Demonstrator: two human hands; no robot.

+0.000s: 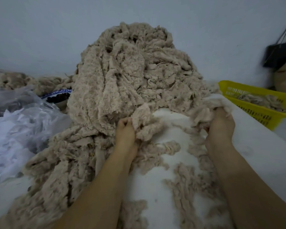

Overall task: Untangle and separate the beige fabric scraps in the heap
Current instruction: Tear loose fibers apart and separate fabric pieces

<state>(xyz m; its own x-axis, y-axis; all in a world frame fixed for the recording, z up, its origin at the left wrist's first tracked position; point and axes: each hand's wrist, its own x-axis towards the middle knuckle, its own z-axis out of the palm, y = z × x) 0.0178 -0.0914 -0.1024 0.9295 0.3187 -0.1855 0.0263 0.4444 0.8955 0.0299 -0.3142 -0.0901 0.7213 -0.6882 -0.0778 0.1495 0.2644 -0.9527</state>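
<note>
Left hand [125,129] and right hand [220,124] each grip beige scraps [143,123] at the foot of the heap [122,76], yellow basket [261,113] nearby

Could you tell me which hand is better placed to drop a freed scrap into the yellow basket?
Probably the right hand: it grips a beige clump right beside the yellow basket, which lies on that side. The left hand grips a scrap at the foot of the heap, farther away.
</note>
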